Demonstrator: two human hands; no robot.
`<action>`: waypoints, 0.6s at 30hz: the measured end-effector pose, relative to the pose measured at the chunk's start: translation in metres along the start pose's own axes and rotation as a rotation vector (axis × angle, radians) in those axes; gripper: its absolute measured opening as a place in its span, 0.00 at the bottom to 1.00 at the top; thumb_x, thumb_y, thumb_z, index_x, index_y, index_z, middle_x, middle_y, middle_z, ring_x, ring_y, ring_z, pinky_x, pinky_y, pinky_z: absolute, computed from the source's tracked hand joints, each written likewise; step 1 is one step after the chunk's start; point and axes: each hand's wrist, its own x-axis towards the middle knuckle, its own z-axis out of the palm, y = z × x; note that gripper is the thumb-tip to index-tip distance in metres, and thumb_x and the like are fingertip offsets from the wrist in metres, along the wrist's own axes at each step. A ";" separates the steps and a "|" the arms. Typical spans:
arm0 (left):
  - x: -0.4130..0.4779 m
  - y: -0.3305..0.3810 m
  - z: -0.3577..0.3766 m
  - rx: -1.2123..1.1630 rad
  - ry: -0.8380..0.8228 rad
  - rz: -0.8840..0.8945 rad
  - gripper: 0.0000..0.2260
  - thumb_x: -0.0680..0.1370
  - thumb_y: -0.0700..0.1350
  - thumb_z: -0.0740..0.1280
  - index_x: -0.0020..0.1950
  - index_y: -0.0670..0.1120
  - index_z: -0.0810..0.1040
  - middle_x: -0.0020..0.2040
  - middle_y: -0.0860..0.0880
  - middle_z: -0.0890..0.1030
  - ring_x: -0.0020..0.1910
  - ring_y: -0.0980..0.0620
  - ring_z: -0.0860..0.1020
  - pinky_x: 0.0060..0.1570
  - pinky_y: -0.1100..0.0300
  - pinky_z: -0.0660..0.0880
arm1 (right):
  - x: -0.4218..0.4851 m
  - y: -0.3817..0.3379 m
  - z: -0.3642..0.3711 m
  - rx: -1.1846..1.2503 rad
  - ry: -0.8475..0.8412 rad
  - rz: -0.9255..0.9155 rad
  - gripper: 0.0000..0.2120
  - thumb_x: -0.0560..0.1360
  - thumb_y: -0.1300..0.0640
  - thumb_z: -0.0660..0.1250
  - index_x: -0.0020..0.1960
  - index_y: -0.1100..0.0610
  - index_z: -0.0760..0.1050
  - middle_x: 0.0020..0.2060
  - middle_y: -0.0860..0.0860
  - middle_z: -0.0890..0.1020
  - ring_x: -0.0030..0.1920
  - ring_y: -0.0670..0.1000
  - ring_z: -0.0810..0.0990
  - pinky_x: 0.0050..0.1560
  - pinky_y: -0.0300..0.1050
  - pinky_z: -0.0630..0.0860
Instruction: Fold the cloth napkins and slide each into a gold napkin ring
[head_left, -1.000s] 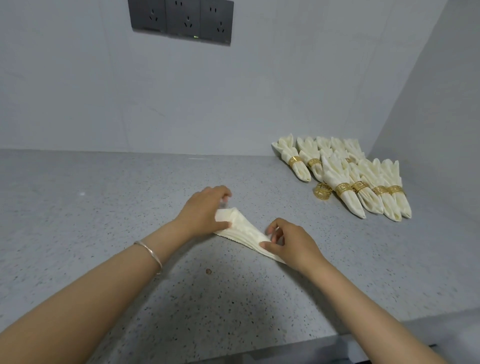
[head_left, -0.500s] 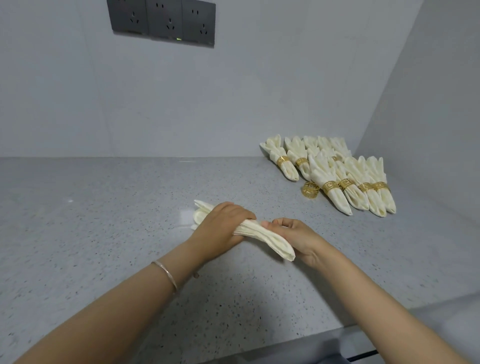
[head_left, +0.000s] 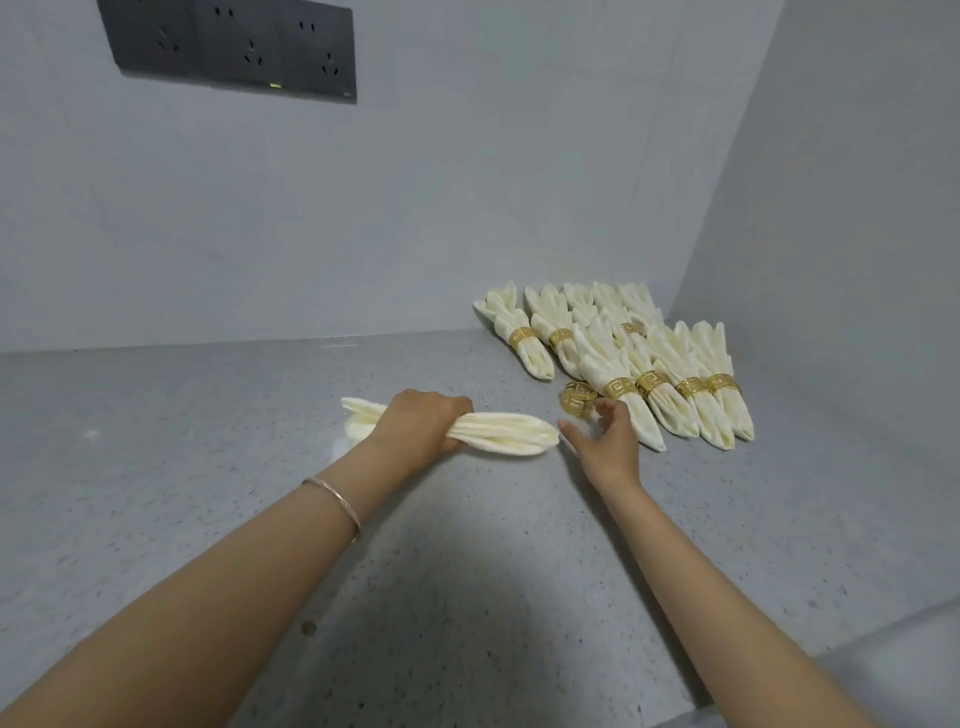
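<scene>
1. The left hand (head_left: 415, 428) curls round the middle of the folded cream cloth napkin (head_left: 504, 435), whose tip points to 3 o'clock.
2. The right hand (head_left: 608, 444) is spread wide and holds nothing.
3. The loose gold fretwork napkin ring (head_left: 577, 404) lies at the right hand's 11 o'clock, just beside the fingertips.

The left hand (head_left: 418, 428) is curled tight round a rolled napkin (head_left: 498, 434), which sticks out past both sides of the fingers. The right hand (head_left: 608, 444) is spread loose, thumb apart from the fingers, holding nothing. Both arms reach forward.
</scene>
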 end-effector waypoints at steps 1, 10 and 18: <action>0.004 -0.001 0.001 -0.032 0.004 -0.028 0.13 0.79 0.52 0.62 0.62 0.51 0.73 0.53 0.49 0.81 0.52 0.47 0.78 0.47 0.58 0.68 | 0.007 0.001 0.003 -0.010 0.007 0.000 0.31 0.70 0.55 0.75 0.68 0.59 0.65 0.66 0.53 0.72 0.66 0.53 0.70 0.64 0.44 0.66; 0.031 -0.008 0.018 -0.092 0.012 -0.106 0.12 0.79 0.52 0.62 0.61 0.53 0.73 0.53 0.51 0.80 0.52 0.50 0.77 0.44 0.59 0.66 | 0.055 0.012 0.029 -0.061 0.047 -0.030 0.35 0.72 0.55 0.73 0.73 0.57 0.61 0.70 0.53 0.68 0.70 0.53 0.67 0.68 0.45 0.64; 0.024 -0.016 0.019 -0.099 0.042 -0.172 0.12 0.79 0.52 0.60 0.61 0.54 0.75 0.52 0.49 0.81 0.51 0.47 0.78 0.44 0.57 0.67 | 0.055 0.005 0.027 0.205 0.139 0.038 0.24 0.72 0.54 0.73 0.65 0.54 0.68 0.59 0.51 0.75 0.58 0.51 0.76 0.59 0.44 0.73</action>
